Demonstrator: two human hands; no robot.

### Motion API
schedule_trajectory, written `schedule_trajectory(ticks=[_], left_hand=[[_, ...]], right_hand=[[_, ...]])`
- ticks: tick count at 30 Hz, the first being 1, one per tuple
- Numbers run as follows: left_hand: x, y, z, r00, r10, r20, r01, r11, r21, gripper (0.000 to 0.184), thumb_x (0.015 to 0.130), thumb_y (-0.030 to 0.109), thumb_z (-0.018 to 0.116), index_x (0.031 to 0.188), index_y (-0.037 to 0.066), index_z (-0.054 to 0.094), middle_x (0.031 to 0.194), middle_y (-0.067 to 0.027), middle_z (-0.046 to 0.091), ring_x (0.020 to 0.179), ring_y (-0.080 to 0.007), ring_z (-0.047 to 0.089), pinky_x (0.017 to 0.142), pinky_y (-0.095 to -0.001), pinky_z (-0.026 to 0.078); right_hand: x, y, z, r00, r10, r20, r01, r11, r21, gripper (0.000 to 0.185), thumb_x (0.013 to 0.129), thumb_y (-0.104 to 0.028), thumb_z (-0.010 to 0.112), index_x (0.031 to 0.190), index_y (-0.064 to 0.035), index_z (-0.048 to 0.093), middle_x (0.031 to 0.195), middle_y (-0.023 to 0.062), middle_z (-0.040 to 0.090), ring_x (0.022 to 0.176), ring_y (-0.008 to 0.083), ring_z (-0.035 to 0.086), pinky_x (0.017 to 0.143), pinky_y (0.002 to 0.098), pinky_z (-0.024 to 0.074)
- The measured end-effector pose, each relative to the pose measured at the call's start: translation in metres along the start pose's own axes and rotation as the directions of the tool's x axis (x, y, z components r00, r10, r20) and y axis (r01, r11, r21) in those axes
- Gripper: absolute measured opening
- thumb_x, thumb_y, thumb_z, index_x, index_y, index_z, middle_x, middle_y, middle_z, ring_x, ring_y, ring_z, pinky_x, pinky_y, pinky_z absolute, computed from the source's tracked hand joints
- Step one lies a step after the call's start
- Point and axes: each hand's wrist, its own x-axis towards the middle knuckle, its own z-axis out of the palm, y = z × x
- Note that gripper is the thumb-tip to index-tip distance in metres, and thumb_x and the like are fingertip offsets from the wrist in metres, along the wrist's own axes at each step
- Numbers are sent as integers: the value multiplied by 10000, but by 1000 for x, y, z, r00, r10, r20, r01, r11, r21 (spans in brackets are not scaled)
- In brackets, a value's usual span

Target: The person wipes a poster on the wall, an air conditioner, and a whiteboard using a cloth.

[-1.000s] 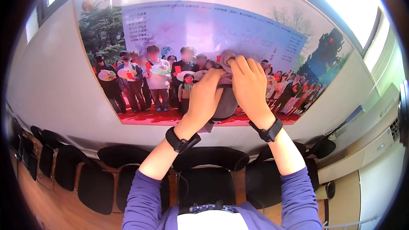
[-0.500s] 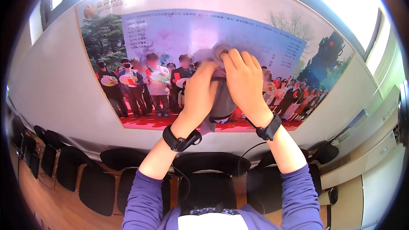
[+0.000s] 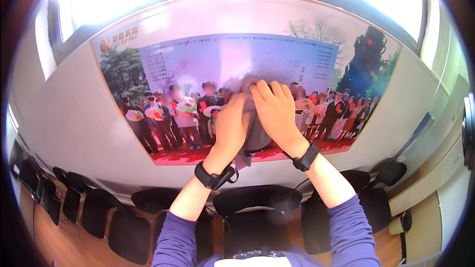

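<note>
In front of a large wall picture, both of my hands hold up a soft grey cloth item point(image 3: 257, 136), bunched at its top. My left hand point(image 3: 229, 126) is closed on its left side. With the fingers curled over the upper edge, my right hand point(image 3: 275, 111) grips it from the right. The cloth hangs down between my palms, and a loose end drops below my left hand. My fingers cover part of it, so its exact kind cannot be made out.
The printed picture point(image 3: 173, 76) of a group of people hangs on the white wall point(image 3: 74, 128). A row of black chairs point(image 3: 255, 198) stands below it. Windows glare at the top left and right, and a pale unit point(image 3: 425, 168) runs along the right side.
The view has shifted, so the picture and chairs sit lower. My hands sit slightly lower in view, both still gripping the grey cloth item.
</note>
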Motion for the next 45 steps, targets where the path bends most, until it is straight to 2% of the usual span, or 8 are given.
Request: schedule_trajectory(ticks=[3,6,12,18,24,30,33,45], left_hand=[[2,5,-3,998,54,-16,-53,996,76,380,725,-69,561,1095,7,517,1013,-212,577,922,-441,567,718,-475,468],[4,8,-6,998,68,-19,-66,994,89,371,726,-64,551,1090,-3,515,1010,-220,584,901,-442,574,708,-477,465],[12,11,-10,999,25,-42,-22,997,73,333,737,-50,516,1065,3,534,987,-219,604,885,-431,584,710,-474,464],[17,20,-17,998,-50,-24,52,997,58,394,735,-81,550,1126,-36,559,1026,-244,617,967,-417,590,793,-425,474],[20,23,-21,998,-68,11,67,992,106,393,740,-62,558,1132,-49,547,1024,-260,611,994,-435,568,802,-449,467],[33,34,-27,972,-162,170,103,945,311,256,757,-20,547,1009,-56,514,928,-282,603,937,-463,567,753,-505,453],[33,31,-25,983,-65,173,-9,919,393,155,757,-15,532,907,-43,508,883,-249,621,811,-436,619,691,-503,497],[39,36,-28,974,-129,189,47,922,385,152,747,-30,505,896,-57,521,841,-288,598,848,-474,573,718,-539,444]], right_hand=[[-1,-1,0,1000,-7,-3,7,997,-71,254,707,-105,571,953,-70,620,862,23,527,763,195,500,675,313,402],[3,-3,-5,993,1,117,21,982,-186,250,707,-111,571,949,-73,620,850,20,518,761,192,500,672,314,403],[9,2,-1,997,-72,2,71,986,-152,209,673,-123,596,872,-57,603,811,23,461,727,171,477,636,298,388],[15,-1,-1,998,-60,16,62,986,-157,198,679,-120,599,867,-59,603,807,21,460,728,168,480,626,296,391],[15,-2,2,999,-52,-8,50,987,-152,196,686,-124,595,871,-58,601,806,22,458,721,170,477,617,299,390],[14,-1,4,999,-54,-9,52,987,-151,178,674,-133,590,834,-57,593,803,27,458,715,178,475,614,300,388],[14,-1,4,999,-53,-1,52,989,-142,170,667,-135,588,817,-56,589,801,31,460,714,181,475,611,301,388],[15,1,7,998,-56,-34,52,993,-108,152,664,-130,587,796,-56,573,796,37,462,710,184,477,610,301,396]])
